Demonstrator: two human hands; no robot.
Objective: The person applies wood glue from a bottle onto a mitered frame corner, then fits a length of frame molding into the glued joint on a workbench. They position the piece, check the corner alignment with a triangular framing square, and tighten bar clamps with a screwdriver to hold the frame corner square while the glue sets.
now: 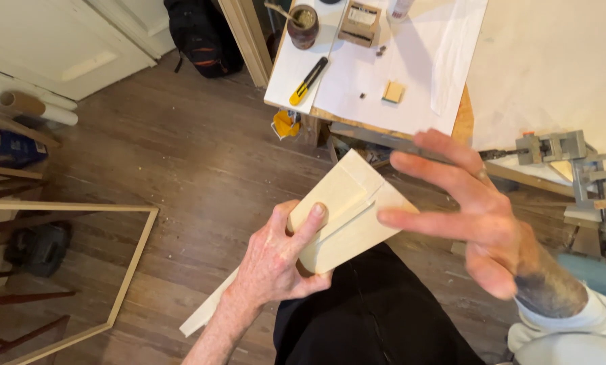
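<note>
Head camera looks steeply down, close over the hands (384,236).

The left hand (276,260) grips a pale wooden block (347,213) over the lap; the right hand (479,203), fingers (411,220) spread, touches its edge near a metal vise (553,149).

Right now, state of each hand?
Left hand: closed on the wood block, thumb on top.
Right hand: open, fingers spread, holding nothing, fingertips at the block's edge.
</note>
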